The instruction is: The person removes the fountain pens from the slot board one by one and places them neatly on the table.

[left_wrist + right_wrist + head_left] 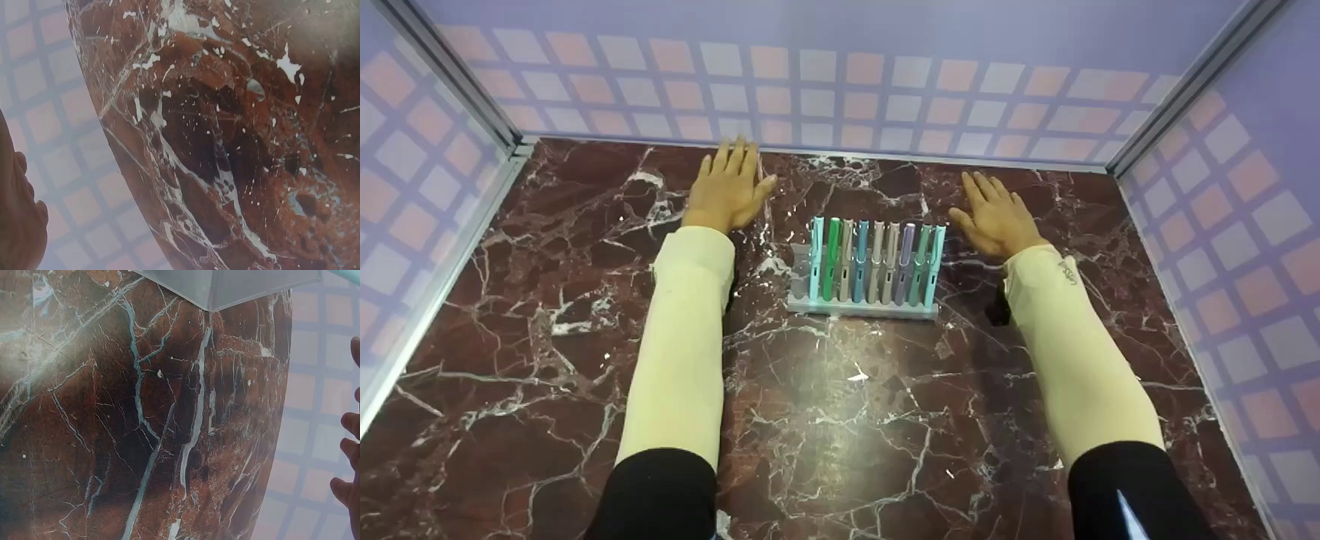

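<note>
My left hand (726,186) lies palm down near the back edge of the marble table, its fingers straight and holding nothing. To the right, my right hand (995,216) rests the same way, fingers stretched toward the back panel. Between them a clear pen rack (862,307) carries a row of several pens, among them a green pen (831,259), a blue pen (861,261) and a purple pen (906,262). Neither hand touches the rack. In the left wrist view part of the left hand (21,208) shows at the left edge; fingertips (343,489) appear at the right edge of the right wrist view.
A dark red marble tabletop (840,435) with white veins spreads under everything. Checked panels stand at the back (840,82), left (420,150) and right (1245,225), with metal strips along their edges. A corner of the rack (225,289) shows in the right wrist view.
</note>
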Available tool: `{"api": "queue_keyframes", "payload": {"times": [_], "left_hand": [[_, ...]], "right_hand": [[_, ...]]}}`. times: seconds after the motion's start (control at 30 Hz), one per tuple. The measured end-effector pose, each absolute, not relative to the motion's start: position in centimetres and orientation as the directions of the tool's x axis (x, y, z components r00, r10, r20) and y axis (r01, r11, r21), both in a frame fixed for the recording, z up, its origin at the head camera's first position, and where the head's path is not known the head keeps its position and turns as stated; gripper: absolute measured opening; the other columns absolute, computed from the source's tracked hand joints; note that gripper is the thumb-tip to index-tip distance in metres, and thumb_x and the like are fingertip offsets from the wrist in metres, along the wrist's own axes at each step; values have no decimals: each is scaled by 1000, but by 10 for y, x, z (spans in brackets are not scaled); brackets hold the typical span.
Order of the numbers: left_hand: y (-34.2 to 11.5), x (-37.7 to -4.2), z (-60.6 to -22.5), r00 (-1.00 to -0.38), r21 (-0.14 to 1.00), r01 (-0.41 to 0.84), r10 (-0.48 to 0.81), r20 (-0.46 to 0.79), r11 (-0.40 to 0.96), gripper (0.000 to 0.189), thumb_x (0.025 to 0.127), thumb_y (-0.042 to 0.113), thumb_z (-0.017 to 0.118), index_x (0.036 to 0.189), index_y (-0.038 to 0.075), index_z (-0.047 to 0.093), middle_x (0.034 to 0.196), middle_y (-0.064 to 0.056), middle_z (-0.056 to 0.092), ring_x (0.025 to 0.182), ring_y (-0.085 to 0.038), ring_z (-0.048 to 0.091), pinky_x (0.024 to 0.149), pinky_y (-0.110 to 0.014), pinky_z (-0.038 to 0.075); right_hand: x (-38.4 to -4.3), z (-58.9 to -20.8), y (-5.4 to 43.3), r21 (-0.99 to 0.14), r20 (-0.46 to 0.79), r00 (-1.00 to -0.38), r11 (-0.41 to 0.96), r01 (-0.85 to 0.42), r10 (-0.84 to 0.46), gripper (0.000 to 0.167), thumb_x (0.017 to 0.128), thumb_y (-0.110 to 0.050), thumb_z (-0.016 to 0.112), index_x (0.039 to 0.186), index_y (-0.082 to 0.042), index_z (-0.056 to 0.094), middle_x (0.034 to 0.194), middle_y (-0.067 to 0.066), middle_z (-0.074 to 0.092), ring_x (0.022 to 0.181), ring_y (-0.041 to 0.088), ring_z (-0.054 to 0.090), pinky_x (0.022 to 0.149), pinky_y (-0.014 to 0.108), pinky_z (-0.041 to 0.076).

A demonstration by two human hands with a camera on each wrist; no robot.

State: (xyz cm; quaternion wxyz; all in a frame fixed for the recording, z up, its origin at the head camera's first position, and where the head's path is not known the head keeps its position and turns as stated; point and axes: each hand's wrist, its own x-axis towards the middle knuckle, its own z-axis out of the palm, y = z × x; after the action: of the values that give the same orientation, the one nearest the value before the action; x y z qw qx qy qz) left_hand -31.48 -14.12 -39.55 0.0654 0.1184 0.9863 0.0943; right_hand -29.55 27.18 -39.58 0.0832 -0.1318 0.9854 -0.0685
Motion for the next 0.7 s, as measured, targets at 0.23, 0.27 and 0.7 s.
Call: {"api": "queue_keyframes", "payload": {"times": [0.23, 0.27, 0.7], "left_hand": [[-138, -316, -407, -959, 301, 212, 257, -118, 930, 71, 106, 54, 12, 161, 9, 6, 168, -16, -1, 154, -36, -6, 122, -57, 1], [-136, -316, -410, -960, 379, 192, 253, -118, 905, 71, 106, 54, 13, 161, 10, 9, 167, -18, 0, 154, -37, -4, 122, -58, 2], [-101, -276, -478, -945, 997, 60, 325, 43, 42, 73, 107, 51, 9, 142, 3, 52, 154, -15, 45, 143, -33, 39, 121, -53, 22]], "right_hand": [[-295, -401, 271, -167, -143, -950, 953, -254, -278, 75, 106, -53, 26, 161, -6, 5, 165, 24, 8, 150, 47, 8, 120, 63, 8], [-294, -403, 272, -183, -127, -951, 949, -256, -281, 74, 107, -51, 27, 160, -5, 6, 165, 25, 10, 150, 48, 10, 120, 63, 9], [-244, -467, 259, -887, 131, -991, 447, -115, 5, 55, 108, -43, 34, 159, -23, 26, 158, 15, 38, 143, 38, 38, 118, 59, 26]]}}
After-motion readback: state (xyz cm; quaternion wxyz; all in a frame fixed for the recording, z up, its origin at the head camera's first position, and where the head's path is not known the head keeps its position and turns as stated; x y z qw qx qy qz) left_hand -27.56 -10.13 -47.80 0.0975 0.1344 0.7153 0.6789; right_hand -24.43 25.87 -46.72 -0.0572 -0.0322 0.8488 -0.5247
